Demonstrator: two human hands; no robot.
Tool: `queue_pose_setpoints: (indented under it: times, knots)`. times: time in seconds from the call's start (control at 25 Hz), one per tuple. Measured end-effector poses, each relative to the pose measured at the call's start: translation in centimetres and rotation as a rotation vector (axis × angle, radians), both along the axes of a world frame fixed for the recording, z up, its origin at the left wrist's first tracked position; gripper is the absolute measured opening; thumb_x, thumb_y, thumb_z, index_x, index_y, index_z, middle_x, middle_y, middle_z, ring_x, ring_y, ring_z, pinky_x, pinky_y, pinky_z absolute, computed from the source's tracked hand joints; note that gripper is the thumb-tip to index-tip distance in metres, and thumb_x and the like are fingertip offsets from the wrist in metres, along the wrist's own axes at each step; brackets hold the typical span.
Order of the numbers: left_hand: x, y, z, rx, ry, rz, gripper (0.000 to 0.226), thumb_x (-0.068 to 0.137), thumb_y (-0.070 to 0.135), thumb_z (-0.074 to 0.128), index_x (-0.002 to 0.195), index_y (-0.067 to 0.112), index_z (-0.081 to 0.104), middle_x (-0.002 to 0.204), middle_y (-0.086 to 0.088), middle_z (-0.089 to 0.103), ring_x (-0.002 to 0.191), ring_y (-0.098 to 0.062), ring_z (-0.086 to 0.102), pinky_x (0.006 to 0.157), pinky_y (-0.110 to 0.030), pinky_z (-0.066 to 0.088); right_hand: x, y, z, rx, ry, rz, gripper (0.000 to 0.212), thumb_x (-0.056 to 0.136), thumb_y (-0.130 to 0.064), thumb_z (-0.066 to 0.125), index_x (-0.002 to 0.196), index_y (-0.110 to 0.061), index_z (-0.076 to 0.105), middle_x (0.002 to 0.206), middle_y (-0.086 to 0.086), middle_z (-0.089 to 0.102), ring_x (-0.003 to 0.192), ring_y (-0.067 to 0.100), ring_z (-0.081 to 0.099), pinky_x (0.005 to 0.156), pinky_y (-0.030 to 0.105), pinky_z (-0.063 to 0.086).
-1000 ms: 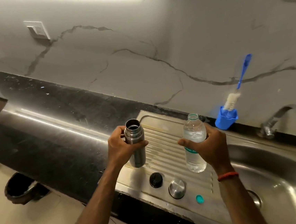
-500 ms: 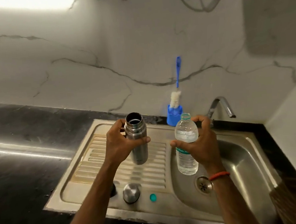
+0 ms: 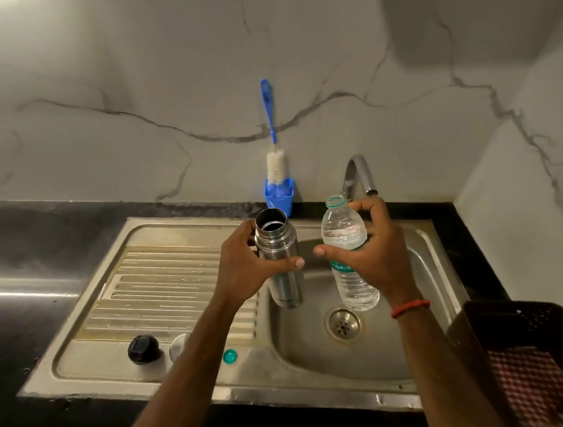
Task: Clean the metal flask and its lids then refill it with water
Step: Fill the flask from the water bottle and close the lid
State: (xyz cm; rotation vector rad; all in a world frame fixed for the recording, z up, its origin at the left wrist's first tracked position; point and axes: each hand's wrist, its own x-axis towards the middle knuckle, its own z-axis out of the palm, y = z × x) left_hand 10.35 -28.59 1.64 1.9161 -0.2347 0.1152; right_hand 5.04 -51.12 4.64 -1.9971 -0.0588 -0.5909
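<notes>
Over the sink basin (image 3: 372,352), the left hand (image 3: 244,268) wraps the upright, open flask (image 3: 279,258); the right hand (image 3: 377,255) grips the uncapped water bottle (image 3: 346,238) just beside it, mouths level, the bottle probably tilting slightly flaskward.

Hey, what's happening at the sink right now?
A person stands at a steel sink, holding an open metal flask in the left hand and an uncapped plastic water bottle in the right hand, both upright above the basin. No water is pouring yet. A black lid and a small teal cap lie on the drainboard. A blue bottle brush stands by the wall.
</notes>
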Motion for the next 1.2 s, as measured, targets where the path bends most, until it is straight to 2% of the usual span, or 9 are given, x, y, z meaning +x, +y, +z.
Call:
queue_pose_setpoints:
  times: [0.12, 0.32, 0.48, 0.56, 0.64, 0.68, 0.84, 1.04, 1.2]
  knots:
    - [-0.8, -2.7, -1.1, 0.021, 0.0, -0.039, 0.082, 0.046, 0.045, 0.101, 0.117, 0.026, 0.064, 0.104, 0.01, 0.073, 0.097, -0.007, 0.068, 0.086, -0.037, 0.059, -0.7, -1.9, -0.8, -0.033, 0.006, -0.019, 0.074, 0.053, -0.059, 0.089, 0.11, -0.028, 0.052, 0.09, -0.025, 0.069, 0.083, -0.001, 0.07, 0.068, 0.028, 0.06]
    - [-0.9, -5.3, -2.9, 0.176, -0.004, -0.152, 0.079, 0.05, 0.047, 0.098, 0.117, 0.029, 0.058, 0.105, 0.017, 0.067, 0.095, 0.004, 0.063, 0.082, -0.019, 0.053, -1.2, -4.4, -1.2, -0.194, 0.065, -0.022, 0.076, 0.056, -0.065, 0.084, 0.117, -0.034, 0.051, 0.1, -0.019, 0.068, 0.087, 0.003, 0.07, 0.071, 0.034, 0.062]
    - [0.3, -5.8, -4.4, 0.304, 0.027, -0.177, 0.08, 0.045, 0.06, 0.093, 0.111, 0.033, 0.056, 0.103, 0.015, 0.065, 0.093, -0.003, 0.062, 0.084, -0.03, 0.057, -1.0, -5.8, 0.2, -0.402, 0.051, -0.005, 0.076, 0.061, -0.058, 0.088, 0.124, -0.033, 0.054, 0.106, -0.015, 0.07, 0.09, 0.004, 0.068, 0.075, 0.025, 0.059]
    - [0.9, -5.9, -4.9, 0.341, 0.034, -0.191, 0.081, 0.043, 0.067, 0.087, 0.111, 0.036, 0.055, 0.103, 0.015, 0.064, 0.095, -0.005, 0.061, 0.086, -0.035, 0.057, -1.0, -6.1, 1.0, -0.565, 0.033, -0.035, 0.075, 0.062, -0.055, 0.088, 0.127, -0.032, 0.057, 0.107, -0.012, 0.073, 0.086, 0.002, 0.067, 0.073, 0.005, 0.048]
    - [1.3, -6.0, -4.8, 0.353, 0.037, -0.205, 0.081, 0.044, 0.068, 0.085, 0.112, 0.035, 0.055, 0.105, 0.014, 0.064, 0.097, -0.006, 0.06, 0.089, -0.038, 0.056, -1.0, -6.1, 1.6, -0.706, 0.007, -0.075, 0.074, 0.063, -0.052, 0.089, 0.128, -0.032, 0.059, 0.104, -0.011, 0.074, 0.084, 0.003, 0.067, 0.069, -0.004, 0.036]
    - [1.5, -6.0, -4.6, 0.356, 0.039, -0.211, 0.08, 0.046, 0.065, 0.087, 0.112, 0.034, 0.055, 0.105, 0.013, 0.064, 0.097, -0.006, 0.06, 0.09, -0.038, 0.056, -1.0, -6.1, 1.8, -0.762, 0.005, -0.072, 0.073, 0.064, -0.051, 0.088, 0.129, -0.032, 0.059, 0.104, -0.011, 0.074, 0.085, 0.005, 0.068, 0.07, -0.002, 0.037]
    - [2.2, -5.7, -4.2, 0.368, 0.043, -0.242, 0.075, 0.051, 0.052, 0.094, 0.111, 0.031, 0.055, 0.105, 0.009, 0.065, 0.095, -0.008, 0.061, 0.091, -0.038, 0.056, -0.9, -6.1, 1.8, -0.885, 0.016, -0.038, 0.071, 0.069, -0.05, 0.086, 0.132, -0.035, 0.057, 0.107, -0.009, 0.074, 0.09, 0.01, 0.07, 0.068, 0.022, 0.056]
    - [2.1, -5.6, -4.9, 0.434, 0.022, -0.285, 0.091, 0.044, 0.072, 0.078, 0.121, 0.03, 0.056, 0.113, 0.01, 0.065, 0.103, -0.009, 0.06, 0.095, -0.041, 0.054, -1.1, -6.6, 1.9, -0.949, 0.013, -0.065, 0.069, 0.07, -0.047, 0.086, 0.132, -0.034, 0.058, 0.108, -0.006, 0.074, 0.089, 0.013, 0.071, 0.065, 0.025, 0.058]
    - [1.9, -5.7, -5.1, 0.426, -0.005, -0.301, 0.089, 0.051, 0.061, 0.088, 0.128, 0.028, 0.058, 0.119, 0.009, 0.067, 0.109, -0.007, 0.06, 0.101, -0.04, 0.052, -1.6, -6.9, 3.0, -0.97, 0.031, -0.129, 0.068, 0.07, -0.046, 0.086, 0.131, -0.036, 0.059, 0.11, -0.008, 0.074, 0.092, 0.012, 0.071, 0.064, 0.024, 0.056]
